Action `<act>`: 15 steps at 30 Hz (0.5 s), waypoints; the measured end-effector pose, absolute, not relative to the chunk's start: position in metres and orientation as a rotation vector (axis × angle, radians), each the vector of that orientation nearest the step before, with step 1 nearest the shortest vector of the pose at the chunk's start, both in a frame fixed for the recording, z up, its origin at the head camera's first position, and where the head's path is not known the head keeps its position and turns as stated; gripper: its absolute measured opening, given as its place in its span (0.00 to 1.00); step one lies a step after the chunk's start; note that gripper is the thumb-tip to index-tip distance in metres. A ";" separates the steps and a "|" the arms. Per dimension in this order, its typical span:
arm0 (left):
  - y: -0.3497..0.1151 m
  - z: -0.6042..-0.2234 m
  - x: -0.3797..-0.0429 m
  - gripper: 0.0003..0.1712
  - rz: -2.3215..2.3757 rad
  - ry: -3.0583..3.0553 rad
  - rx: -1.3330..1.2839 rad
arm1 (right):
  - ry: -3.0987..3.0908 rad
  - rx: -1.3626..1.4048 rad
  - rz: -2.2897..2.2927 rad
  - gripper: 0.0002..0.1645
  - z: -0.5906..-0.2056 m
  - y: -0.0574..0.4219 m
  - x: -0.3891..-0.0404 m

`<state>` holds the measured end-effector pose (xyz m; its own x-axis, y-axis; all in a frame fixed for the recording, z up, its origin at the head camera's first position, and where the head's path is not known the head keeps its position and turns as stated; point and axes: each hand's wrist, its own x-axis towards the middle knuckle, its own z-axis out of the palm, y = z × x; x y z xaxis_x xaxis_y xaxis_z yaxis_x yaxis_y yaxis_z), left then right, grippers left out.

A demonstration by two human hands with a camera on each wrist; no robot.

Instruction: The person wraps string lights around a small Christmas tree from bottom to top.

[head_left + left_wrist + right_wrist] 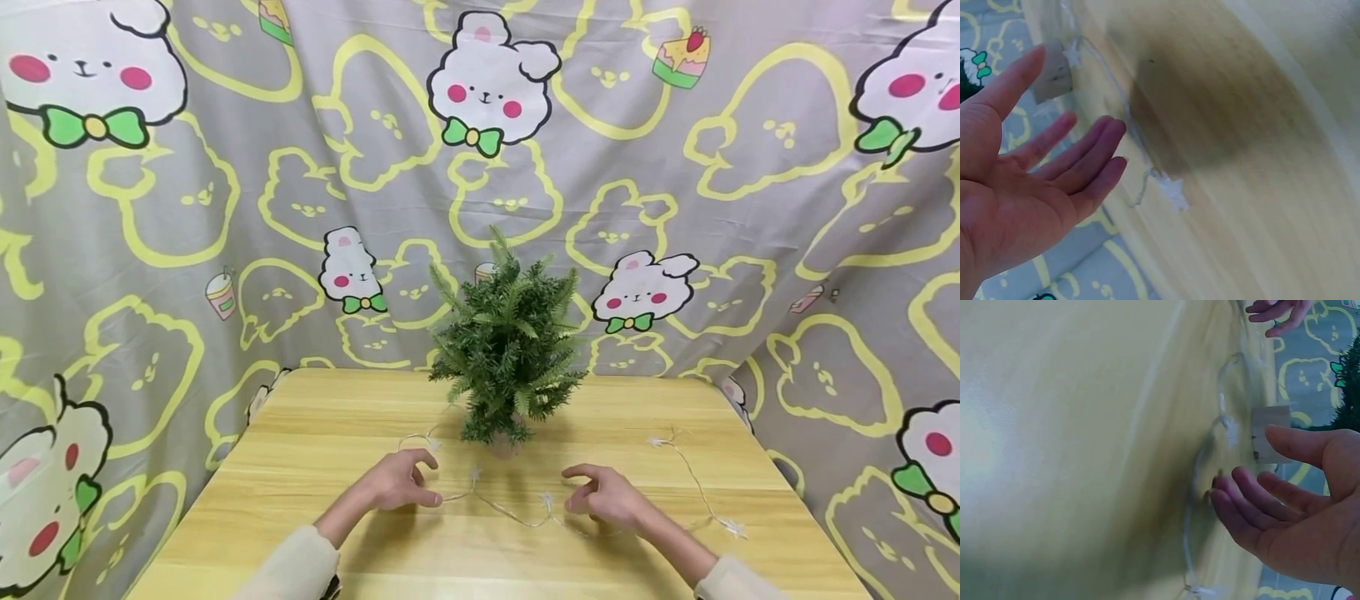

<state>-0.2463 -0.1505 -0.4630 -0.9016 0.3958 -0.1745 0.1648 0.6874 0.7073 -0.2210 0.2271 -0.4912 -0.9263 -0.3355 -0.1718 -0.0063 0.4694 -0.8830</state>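
Note:
A small artificial pine tree (510, 342) stands upright on the wooden table, its pale pot (1267, 434) mostly hidden by branches in the head view. Around its front winds a string of star lights (517, 518), a thin clear cord with white stars. My left hand (401, 481) hovers over the cord to the left of the tree, fingers loosely spread. To the right of the tree my right hand (606, 497) is held in the same relaxed way, beside a white star (547, 502). Both wrist views show nothing held in either palm.
The wooden table (360, 400) has its far edge against a grey curtain (405, 208) printed with rabbits and yellow outlines, which also hangs on both sides. More of the light string, with another star (733, 527), lies toward the right side of the table.

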 end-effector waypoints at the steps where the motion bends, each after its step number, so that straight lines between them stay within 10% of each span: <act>1: -0.151 -0.465 -0.247 0.33 1.046 2.579 0.450 | 2.391 -0.284 -1.437 0.36 -0.493 0.227 -0.220; 15: -0.155 -0.486 -0.252 0.13 1.084 2.538 0.507 | 2.528 -0.283 -1.318 0.09 -0.507 0.221 -0.216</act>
<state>-0.2525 -0.1546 -0.4860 -0.8808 0.4447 -0.1623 0.1904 0.6466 0.7387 -0.2157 0.2214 -0.5075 -0.9429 -0.2964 -0.1520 -0.0452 0.5659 -0.8233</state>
